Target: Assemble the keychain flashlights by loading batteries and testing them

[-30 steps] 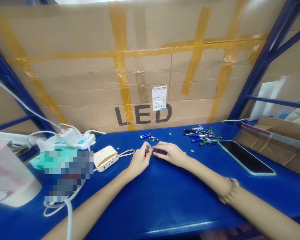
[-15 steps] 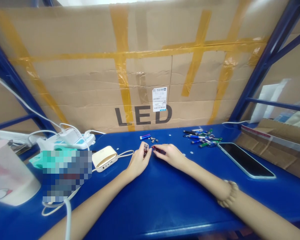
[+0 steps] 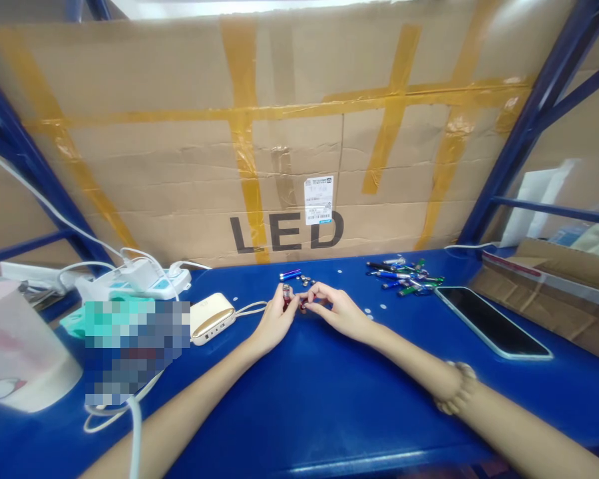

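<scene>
One cardboard box (image 3: 180, 173): stands along the back, printed LED, crossed with yellow tape
Blue surface (image 3: 299, 412): spreads in front of the box
Phone (image 3: 494, 322): lies flat toward the right
Left hand (image 3: 273, 320): grip closed around a red tube (image 3: 286, 294), silver end up
Right hand (image 3: 343, 313): grip narrow, pinching a small red piece (image 3: 303, 305) just beside the left hand
Heap of slim tubes (image 3: 404, 274): near the phone
Power bank (image 3: 212, 318): left of the left hand
Blue tube (image 3: 292, 274): just beyond the hands
Silver discs (image 3: 306, 283): scattered beside the blue tube
</scene>
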The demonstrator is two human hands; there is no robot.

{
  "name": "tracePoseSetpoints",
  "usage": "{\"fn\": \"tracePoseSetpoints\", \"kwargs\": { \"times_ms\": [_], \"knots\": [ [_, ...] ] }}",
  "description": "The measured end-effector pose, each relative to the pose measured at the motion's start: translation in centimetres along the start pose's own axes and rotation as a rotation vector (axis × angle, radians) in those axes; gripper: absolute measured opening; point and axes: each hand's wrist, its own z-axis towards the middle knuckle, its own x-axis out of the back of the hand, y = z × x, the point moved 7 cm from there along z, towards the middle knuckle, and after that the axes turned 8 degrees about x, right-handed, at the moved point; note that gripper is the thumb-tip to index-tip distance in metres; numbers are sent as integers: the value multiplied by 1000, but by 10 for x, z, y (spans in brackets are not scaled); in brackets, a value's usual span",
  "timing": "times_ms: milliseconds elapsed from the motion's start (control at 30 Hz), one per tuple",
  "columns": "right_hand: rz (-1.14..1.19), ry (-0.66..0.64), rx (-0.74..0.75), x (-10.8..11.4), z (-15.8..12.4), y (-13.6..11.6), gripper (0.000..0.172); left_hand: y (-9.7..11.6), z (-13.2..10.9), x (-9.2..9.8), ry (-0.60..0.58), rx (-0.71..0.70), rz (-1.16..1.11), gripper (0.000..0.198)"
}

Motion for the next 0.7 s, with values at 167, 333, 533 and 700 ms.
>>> {"fn": "tracePoseSetpoints", "kwargs": {
  "times_ms": [167, 333, 533, 700],
  "knots": [
    [-61, 18, 1, 3, 1, 3, 9, 1, 1, -1, -10, -17, -27, 15],
    [-314, -27, 99, 3, 0, 0, 16, 5, -1, 1, 28, -43, 30, 13],
    [-618, -95, 181, 0, -3, -2, 30, 9, -3, 5, 91, -89, 101, 13],
    [-741, -143, 295, -6, -3, -6, 33, 9, -2, 5, 93, -95, 91, 15]
  ]
}}
